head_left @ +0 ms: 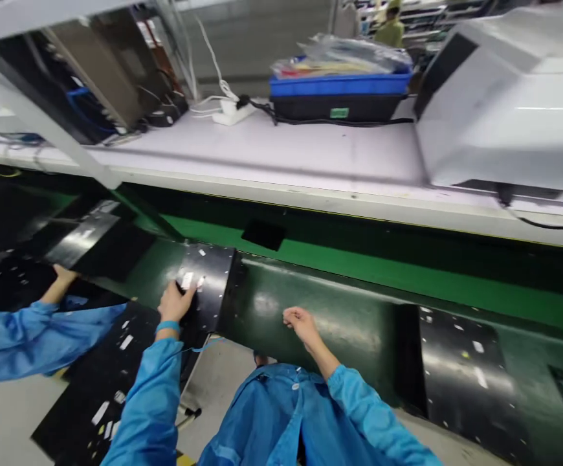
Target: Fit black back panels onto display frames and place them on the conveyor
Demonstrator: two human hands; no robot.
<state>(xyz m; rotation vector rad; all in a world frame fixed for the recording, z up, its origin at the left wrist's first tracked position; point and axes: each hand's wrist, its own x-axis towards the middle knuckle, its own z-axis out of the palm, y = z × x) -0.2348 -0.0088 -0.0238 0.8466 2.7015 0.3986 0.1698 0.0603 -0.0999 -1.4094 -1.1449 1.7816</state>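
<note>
My left hand [173, 303] lies at the left edge of a dark, glossy panel [208, 278] on the green belt [272, 298], its thumb and fingers spread over the panel's edge and a white label. A blue band circles that wrist. Over the belt, to the right of the panel, my right hand [301, 323] is raised with its fingers curled together; whatever they hold, if anything, is too small to name. Another dark panel [466, 369] lies farther right on the belt.
Another person's hand [62, 279] reaches in at the left beside more dark panels. A white shelf [281, 155] runs behind the belt, bearing a blue bin [340, 85], a power strip [233, 111] and a white machine [514, 116]. A black mat [92, 395] lies at lower left.
</note>
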